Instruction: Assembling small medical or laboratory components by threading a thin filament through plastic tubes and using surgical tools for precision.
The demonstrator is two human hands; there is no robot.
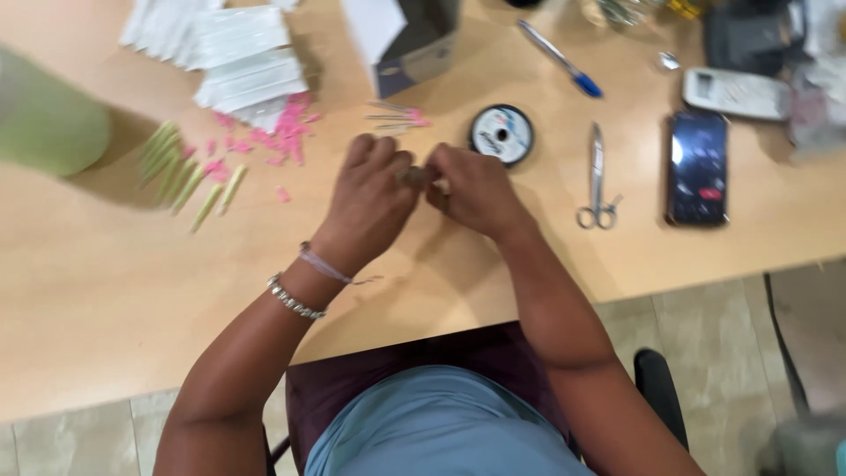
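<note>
Wooden table (pixel 106 291): white packets (pixel 238 62) above left hand (pixel 370 198).

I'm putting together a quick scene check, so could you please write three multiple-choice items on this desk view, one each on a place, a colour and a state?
1. Where do the scissors lie?
A. Between the spool and the phone
B. Left of the green sticks
C. On the chair

2. What colour are the small bits scattered below the white packets?
A. Blue
B. Pink
C. Black

3. How are the left hand and right hand placed?
A. Flat and far apart
B. One under the table
C. Brought together, fingertips meeting over the table

Answers:
1 A, since the scissors sit right of the spool and left of the phone.
2 B, since the bits are plainly pink.
3 C, since the fingers meet around something small, too blurred to identify.
</note>
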